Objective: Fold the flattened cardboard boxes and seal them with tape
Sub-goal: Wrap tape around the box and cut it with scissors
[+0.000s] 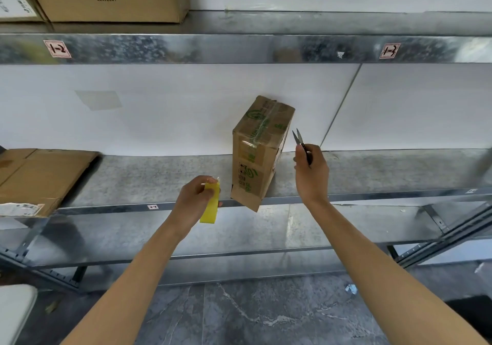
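A yellow tape roll [210,203] is gripped in the left hand [195,198], held edge-on just beside the front lower corner of the cardboard box [257,155]. Small thread snips [302,143], blades parted and pointing up, are held closed-fisted in the right hand [311,174], just right of the box. The box is stood upright, tilted, at the front edge of the metal shelf [159,182], its seam covered with clear tape. Flattened cardboard [40,177] is seen at the shelf's left end.
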